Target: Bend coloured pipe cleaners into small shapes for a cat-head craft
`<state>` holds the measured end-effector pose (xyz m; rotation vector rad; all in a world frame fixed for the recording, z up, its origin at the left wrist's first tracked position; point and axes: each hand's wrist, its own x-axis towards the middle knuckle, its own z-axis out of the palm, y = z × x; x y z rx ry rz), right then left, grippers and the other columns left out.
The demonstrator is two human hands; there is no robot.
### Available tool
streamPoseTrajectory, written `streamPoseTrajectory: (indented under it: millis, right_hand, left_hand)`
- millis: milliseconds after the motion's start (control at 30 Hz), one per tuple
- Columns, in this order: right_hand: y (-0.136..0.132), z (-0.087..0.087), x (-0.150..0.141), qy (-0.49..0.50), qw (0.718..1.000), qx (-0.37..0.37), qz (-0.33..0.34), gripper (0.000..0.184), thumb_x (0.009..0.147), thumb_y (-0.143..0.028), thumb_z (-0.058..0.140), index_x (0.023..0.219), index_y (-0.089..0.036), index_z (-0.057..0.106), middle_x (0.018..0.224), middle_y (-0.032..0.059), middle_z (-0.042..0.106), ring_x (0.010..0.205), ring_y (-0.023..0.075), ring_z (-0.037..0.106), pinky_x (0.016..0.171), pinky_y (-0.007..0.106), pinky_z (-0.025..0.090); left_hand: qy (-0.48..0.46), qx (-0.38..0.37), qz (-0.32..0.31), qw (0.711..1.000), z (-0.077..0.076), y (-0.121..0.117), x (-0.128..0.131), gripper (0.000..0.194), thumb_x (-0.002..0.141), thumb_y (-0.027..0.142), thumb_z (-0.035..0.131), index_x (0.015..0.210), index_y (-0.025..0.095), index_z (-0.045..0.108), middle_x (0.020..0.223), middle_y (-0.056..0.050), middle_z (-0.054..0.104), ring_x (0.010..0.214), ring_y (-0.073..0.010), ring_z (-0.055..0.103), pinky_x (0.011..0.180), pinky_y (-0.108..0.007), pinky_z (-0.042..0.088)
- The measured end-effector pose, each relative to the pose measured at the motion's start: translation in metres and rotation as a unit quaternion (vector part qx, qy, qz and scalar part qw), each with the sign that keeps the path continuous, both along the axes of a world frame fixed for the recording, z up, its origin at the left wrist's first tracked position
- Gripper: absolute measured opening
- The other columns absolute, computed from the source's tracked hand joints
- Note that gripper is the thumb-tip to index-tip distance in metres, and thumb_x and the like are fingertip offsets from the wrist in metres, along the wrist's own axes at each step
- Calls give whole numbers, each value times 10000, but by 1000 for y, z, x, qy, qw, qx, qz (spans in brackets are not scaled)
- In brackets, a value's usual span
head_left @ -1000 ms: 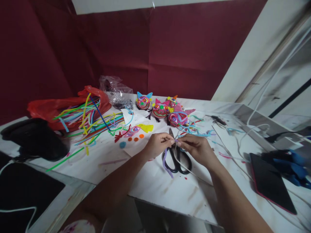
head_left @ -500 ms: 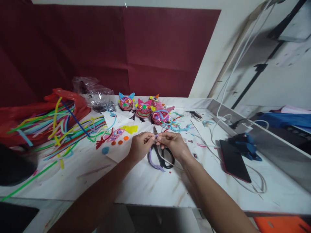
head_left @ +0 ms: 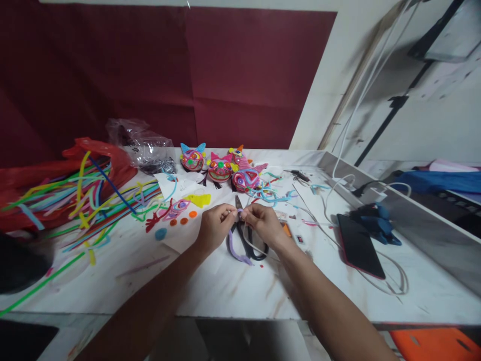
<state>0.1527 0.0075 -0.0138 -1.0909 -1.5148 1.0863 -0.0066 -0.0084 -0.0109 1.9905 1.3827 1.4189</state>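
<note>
We pinched a purple fuzzy strip [head_left: 232, 245] with both hands, our left hand [head_left: 217, 226] and our right hand [head_left: 265, 223] close together, with the fingertips of each squeezed shut on it. The strip was over the black scissors [head_left: 246, 243], and its loose end curled down by the left handle loop. The scissors lay on the white counter [head_left: 214, 296], with their tip pointing away from us. Past them sat a bunch of bright toy faces [head_left: 220, 169]. To the left were a yellow piece [head_left: 200, 200], little orange dots [head_left: 184, 221] and a blue dot [head_left: 161, 233]. Farther left, lots of colorful fuzzy sticks [head_left: 107, 193] poked out of a red bag [head_left: 126, 168]. A flat black thing [head_left: 361, 246] lay on the right, near a pale cord [head_left: 403, 281].
</note>
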Motion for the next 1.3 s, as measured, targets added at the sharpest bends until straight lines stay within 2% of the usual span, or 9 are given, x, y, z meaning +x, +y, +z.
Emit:
streamPoseTrajectory:
  millis: [200, 367, 500, 600, 767, 900, 1000, 1200, 1300]
  right_hand:
    - [-5, 3, -14, 141, 989, -27, -41, 278, 654, -425, 722, 624, -185, 585, 526, -44, 508, 503, 98, 416, 513, 248, 320]
    - [-9, 1, -26, 256, 963, -66, -53, 322, 587, -450, 791, 637, -180, 622, 533, -30, 547, 506, 99, 449, 511, 244, 351]
    - [-11, 0, -29, 272, 958, -74, -43, 320, 584, -454, 807, 650, -182, 652, 536, -34, 556, 494, 95, 440, 505, 244, 349]
    - [-9, 0, -21, 199, 978, -40, -43, 283, 623, -431, 798, 698, -178, 696, 572, -20, 599, 534, 110, 481, 544, 255, 380]
    - [-2, 1, -2, 9, 995, 94, -31, 187, 742, -336, 711, 839, -179, 741, 784, 49, 700, 693, 173, 596, 665, 299, 452]
    - [-1, 3, 8, -159, 960, 229, -8, 119, 836, -222, 629, 877, -200, 738, 800, 54, 695, 717, 181, 613, 692, 297, 455]
    - [-4, 6, 11, -257, 924, 283, 3, 141, 882, -198, 586, 847, -195, 723, 825, 65, 685, 772, 195, 624, 715, 295, 453]
    - [-14, 15, 9, -399, 878, 265, 13, 161, 885, -166, 556, 847, -188, 711, 867, 76, 674, 808, 207, 620, 676, 287, 428]
    - [-16, 18, 7, -398, 882, 252, 16, 174, 848, -122, 552, 773, -187, 694, 820, 67, 667, 766, 199, 609, 653, 284, 411]
  left_hand:
    - [-25, -19, 21, 999, -5, 0, 4, 147, 802, 269, 554, 771, 186, 671, 596, 16, 658, 547, -134, 632, 537, -221, 452]
    - [-63, -39, 11, 997, -9, 2, 8, 159, 812, 308, 562, 805, 194, 673, 637, 8, 686, 603, -153, 672, 558, -226, 480]
    - [-62, -37, 19, 997, -6, 2, 6, 186, 815, 323, 570, 834, 189, 697, 600, 18, 673, 536, -129, 622, 515, -210, 445]
    - [-32, -26, 30, 999, -2, 0, 3, 194, 823, 310, 567, 820, 178, 709, 591, 17, 663, 516, -116, 581, 517, -207, 431]
    - [49, 45, 15, 998, 0, 1, -2, 166, 834, 245, 562, 780, 176, 703, 665, -11, 685, 579, -127, 599, 576, -221, 451]
    - [150, 111, -1, 982, -4, 2, -5, 193, 879, 210, 529, 769, 187, 686, 726, -38, 696, 688, -160, 643, 649, -247, 467]
    - [236, 123, 0, 964, -7, 1, -6, 235, 918, 202, 489, 778, 193, 676, 751, -49, 689, 718, -172, 646, 638, -254, 450]
    - [353, 134, 22, 926, -7, -3, -5, 298, 928, 203, 483, 666, 199, 625, 634, -29, 604, 586, -155, 556, 540, -260, 351]
    - [342, 129, 10, 931, -7, -3, -5, 285, 913, 201, 505, 653, 203, 623, 635, -25, 610, 589, -154, 563, 535, -258, 351]
